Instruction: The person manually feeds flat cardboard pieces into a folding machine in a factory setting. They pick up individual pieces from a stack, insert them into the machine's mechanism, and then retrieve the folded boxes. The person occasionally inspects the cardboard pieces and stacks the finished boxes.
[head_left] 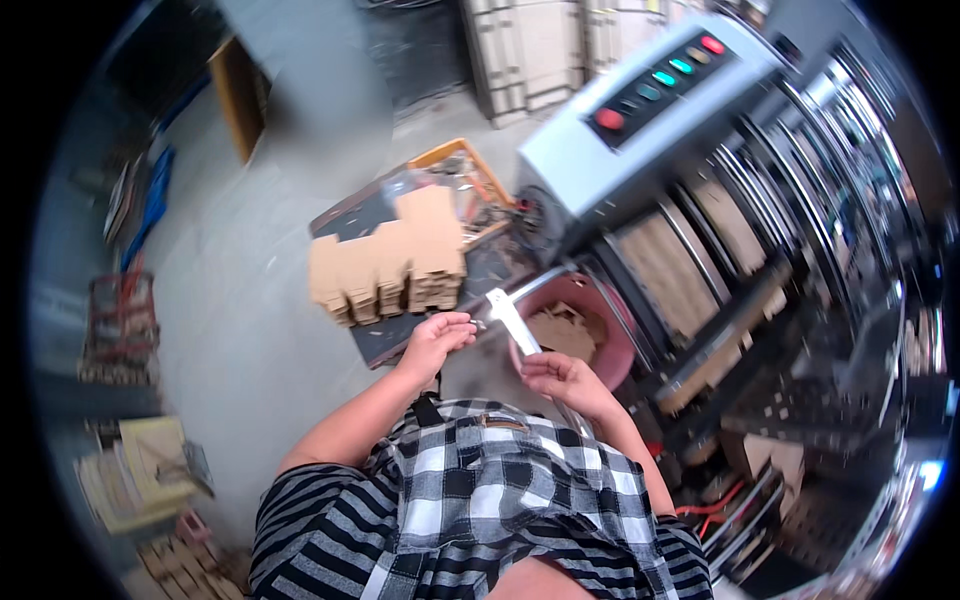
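My left hand [438, 342] is closed in a pinch, with a small shiny thing [478, 325] at its fingertips that is too blurred to name. Close by on the right, the curled fingers of my right hand [566, 380] meet the lower end of a flat, bright metal bar [514, 322]. The bar's upper end lies against a metal rod [545, 283]; whether they are joined I cannot tell. Below the rod stands a pink bin [625, 350] holding cardboard scraps [565, 332]. Stacked brown cardboard cut-outs [390, 260] lie beyond my left hand on a dark board [385, 345].
A large machine [700, 270] with rollers fills the right side. Its grey control box [570, 150] carries red and green buttons. An orange tray [490, 180] of loose bits sits behind the stacks. Left are a red-framed cart [120, 325] and a yellowish stack [145, 470].
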